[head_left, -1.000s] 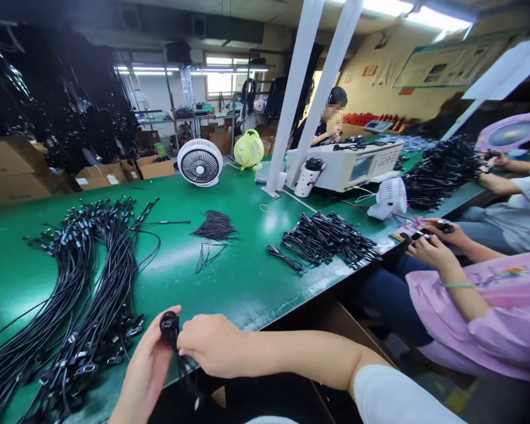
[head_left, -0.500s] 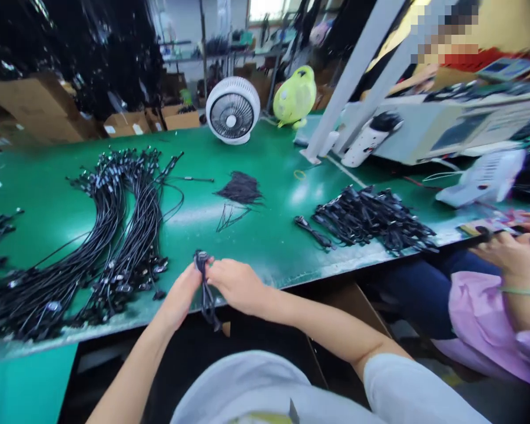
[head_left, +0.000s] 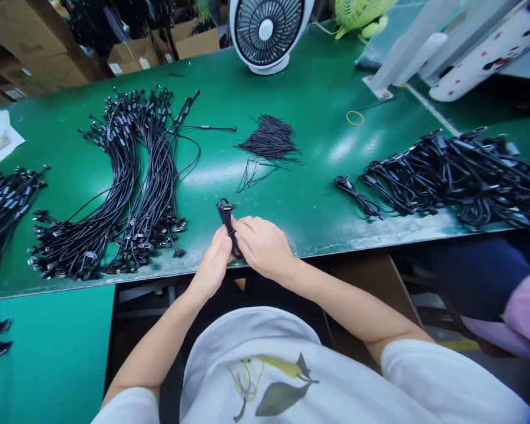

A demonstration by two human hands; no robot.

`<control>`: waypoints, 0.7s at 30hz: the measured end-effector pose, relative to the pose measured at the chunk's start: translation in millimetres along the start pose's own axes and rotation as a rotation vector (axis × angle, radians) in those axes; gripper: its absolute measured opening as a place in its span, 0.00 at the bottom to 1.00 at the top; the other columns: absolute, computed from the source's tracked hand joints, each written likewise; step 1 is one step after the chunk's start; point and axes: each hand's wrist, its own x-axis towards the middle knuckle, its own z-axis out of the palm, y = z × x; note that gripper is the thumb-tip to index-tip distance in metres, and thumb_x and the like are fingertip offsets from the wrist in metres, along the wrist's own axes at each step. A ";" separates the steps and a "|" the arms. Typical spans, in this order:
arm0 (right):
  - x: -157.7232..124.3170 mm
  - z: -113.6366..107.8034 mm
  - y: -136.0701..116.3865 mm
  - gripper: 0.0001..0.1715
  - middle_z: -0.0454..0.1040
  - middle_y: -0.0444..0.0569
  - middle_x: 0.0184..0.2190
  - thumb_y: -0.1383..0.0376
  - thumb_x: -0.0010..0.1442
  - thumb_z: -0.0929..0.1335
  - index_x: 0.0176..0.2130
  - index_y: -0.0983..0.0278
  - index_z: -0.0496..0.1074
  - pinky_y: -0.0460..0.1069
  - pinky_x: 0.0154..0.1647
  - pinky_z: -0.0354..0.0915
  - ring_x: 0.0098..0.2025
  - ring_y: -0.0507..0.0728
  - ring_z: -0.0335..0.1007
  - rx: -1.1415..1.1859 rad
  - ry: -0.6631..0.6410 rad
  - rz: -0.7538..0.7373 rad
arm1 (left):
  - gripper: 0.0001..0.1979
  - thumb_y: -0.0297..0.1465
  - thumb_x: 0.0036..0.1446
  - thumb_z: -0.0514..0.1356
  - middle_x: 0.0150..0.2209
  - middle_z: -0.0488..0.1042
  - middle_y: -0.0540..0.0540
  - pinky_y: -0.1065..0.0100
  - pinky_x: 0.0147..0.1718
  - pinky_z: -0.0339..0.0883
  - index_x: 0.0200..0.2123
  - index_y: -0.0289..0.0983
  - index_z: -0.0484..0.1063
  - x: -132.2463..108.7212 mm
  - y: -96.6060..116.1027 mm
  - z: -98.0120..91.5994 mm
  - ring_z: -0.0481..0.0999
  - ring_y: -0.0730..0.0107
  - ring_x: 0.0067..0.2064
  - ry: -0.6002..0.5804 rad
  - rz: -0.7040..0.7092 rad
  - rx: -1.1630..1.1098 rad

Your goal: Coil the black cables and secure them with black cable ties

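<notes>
Between my two hands, at the front edge of the green table, is a folded black cable (head_left: 226,215) with its plug end sticking up. My left hand (head_left: 215,259) grips it from the left. My right hand (head_left: 265,244) closes on it from the right, with the fingertips partly hidden behind the bundle. Just beyond lie a pile of thin black twist ties (head_left: 269,138) and a few loose ties (head_left: 252,175). One folded cable bundle (head_left: 357,196) rests to the right, beside a heap of similar bundles (head_left: 446,176).
Long unfolded cables (head_left: 128,182) spread over the left of the table (head_left: 318,76), with another bunch (head_left: 4,206) at its far left edge. A white fan (head_left: 267,32) stands at the back. A yellow ring (head_left: 354,118) lies near a metal post (head_left: 406,53). A person's pink sleeve (head_left: 527,306) shows at right.
The view has tilted down and come closer to the table. My hands stay together on the cable, whose loops now sit more between my fingers. The neighbour's hands have left the view.
</notes>
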 end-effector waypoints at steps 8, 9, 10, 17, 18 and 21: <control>-5.1 31.8 3.3 0.23 0.71 0.61 0.46 0.63 0.70 0.55 0.57 0.73 0.60 0.53 0.43 0.67 0.45 0.61 0.68 -0.038 0.058 0.064 | 0.36 0.55 0.63 0.43 0.72 0.47 0.44 0.58 0.68 0.44 0.68 0.45 0.50 13.5 -13.7 13.4 0.45 0.61 0.72 -0.108 0.123 -0.061; -3.4 33.8 6.3 0.22 0.71 0.60 0.43 0.64 0.70 0.53 0.56 0.73 0.61 0.53 0.40 0.67 0.43 0.60 0.68 -0.050 0.053 0.080 | 0.36 0.54 0.63 0.44 0.72 0.44 0.44 0.58 0.69 0.42 0.69 0.46 0.48 14.8 -18.2 14.0 0.43 0.62 0.72 -0.113 0.145 -0.036; -1.8 34.9 9.9 0.22 0.71 0.58 0.40 0.65 0.70 0.53 0.55 0.73 0.62 0.52 0.38 0.66 0.40 0.60 0.67 -0.077 0.052 0.077 | 0.35 0.53 0.64 0.45 0.73 0.42 0.45 0.58 0.69 0.40 0.70 0.46 0.45 16.2 -21.6 13.7 0.42 0.63 0.73 -0.116 0.155 -0.019; -1.8 16.1 45.2 0.21 0.71 0.52 0.34 0.68 0.70 0.55 0.54 0.67 0.68 0.53 0.34 0.53 0.35 0.57 0.58 -0.313 0.159 -0.142 | 0.27 0.47 0.66 0.49 0.64 0.64 0.36 0.56 0.55 0.68 0.60 0.38 0.66 29.3 -4.0 -16.9 0.67 0.55 0.63 0.017 0.112 0.178; -2.4 12.1 49.2 0.21 0.71 0.52 0.34 0.69 0.69 0.55 0.55 0.66 0.68 0.53 0.34 0.52 0.35 0.57 0.58 -0.313 0.156 -0.171 | 0.26 0.46 0.65 0.51 0.61 0.67 0.35 0.57 0.53 0.70 0.61 0.38 0.65 30.2 1.5 -22.4 0.71 0.57 0.59 0.069 0.138 0.240; -4.7 5.7 57.1 0.21 0.70 0.52 0.34 0.70 0.69 0.55 0.54 0.65 0.69 0.53 0.35 0.50 0.36 0.56 0.57 -0.300 0.138 -0.224 | 0.25 0.40 0.64 0.56 0.58 0.71 0.38 0.57 0.55 0.69 0.63 0.41 0.61 31.9 15.9 -32.5 0.73 0.61 0.56 0.148 0.336 0.547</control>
